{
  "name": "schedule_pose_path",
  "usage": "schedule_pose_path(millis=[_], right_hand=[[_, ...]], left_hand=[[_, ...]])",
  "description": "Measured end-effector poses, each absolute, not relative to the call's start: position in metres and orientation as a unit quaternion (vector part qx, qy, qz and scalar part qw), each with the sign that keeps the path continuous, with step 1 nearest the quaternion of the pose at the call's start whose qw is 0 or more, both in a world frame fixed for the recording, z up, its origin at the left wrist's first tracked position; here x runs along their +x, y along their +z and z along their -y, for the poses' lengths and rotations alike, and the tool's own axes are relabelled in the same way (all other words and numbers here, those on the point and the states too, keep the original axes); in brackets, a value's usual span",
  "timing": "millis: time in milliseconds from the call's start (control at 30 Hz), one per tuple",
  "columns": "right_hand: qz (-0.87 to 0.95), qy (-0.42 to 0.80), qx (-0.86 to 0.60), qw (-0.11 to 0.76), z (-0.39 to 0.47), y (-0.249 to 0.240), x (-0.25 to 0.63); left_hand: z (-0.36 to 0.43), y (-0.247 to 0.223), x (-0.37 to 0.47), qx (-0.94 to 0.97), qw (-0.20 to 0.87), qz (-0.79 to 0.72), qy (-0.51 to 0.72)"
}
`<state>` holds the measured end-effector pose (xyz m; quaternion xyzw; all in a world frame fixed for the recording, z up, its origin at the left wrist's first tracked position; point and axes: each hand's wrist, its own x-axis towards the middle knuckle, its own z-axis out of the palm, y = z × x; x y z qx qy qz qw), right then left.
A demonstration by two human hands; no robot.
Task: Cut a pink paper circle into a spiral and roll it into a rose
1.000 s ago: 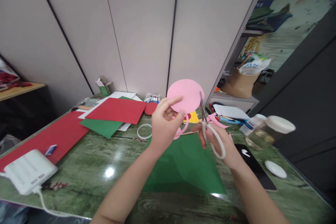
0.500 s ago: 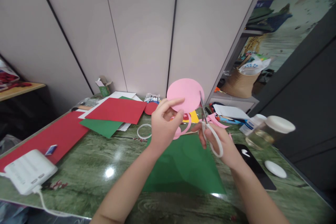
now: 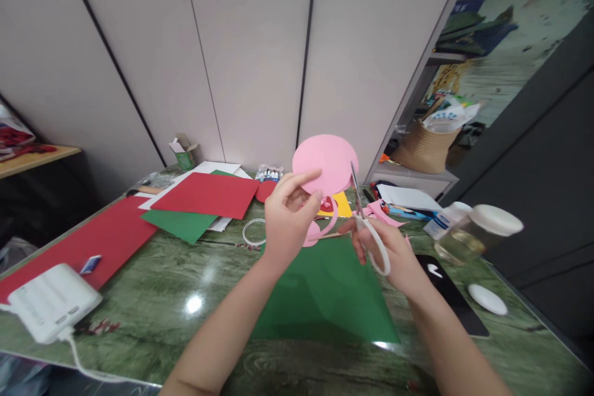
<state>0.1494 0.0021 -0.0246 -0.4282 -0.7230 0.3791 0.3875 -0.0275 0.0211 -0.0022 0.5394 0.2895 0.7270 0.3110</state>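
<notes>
A round piece of pink paper [image 3: 327,158] is held up above the table, its lower left edge pinched in my left hand [image 3: 288,216]. My right hand [image 3: 387,250] is closed around the white handles of a pair of scissors [image 3: 357,195], whose blades reach the right edge of the disc. Below the hands lies a sheet of green paper [image 3: 331,297]. Behind my left hand, a pink paper ring [image 3: 333,219] and a bit of yellow paper [image 3: 343,205] show in part.
Red paper [image 3: 206,193] tops a stack at the left. A white charger [image 3: 54,303] with a cable sits front left. On the right are a lidded jar [image 3: 473,235], a black phone-like slab [image 3: 452,297], a white oval object [image 3: 487,299] and pink scraps [image 3: 390,213].
The pink disc has shifted slightly left and up with my left hand. The scissors have tilted a little, their tips still at the disc's right edge.
</notes>
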Motion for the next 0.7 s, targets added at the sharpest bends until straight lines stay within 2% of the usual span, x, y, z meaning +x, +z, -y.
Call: schedule_pose_path(millis=[700], right_hand=[[0.73, 0.372, -0.41, 0.401, 0.0006, -0.0247, 0.149]], left_hand=[[-0.0182, -0.0001, -0.0268, 0.563, 0.287, -0.303, 0.713]])
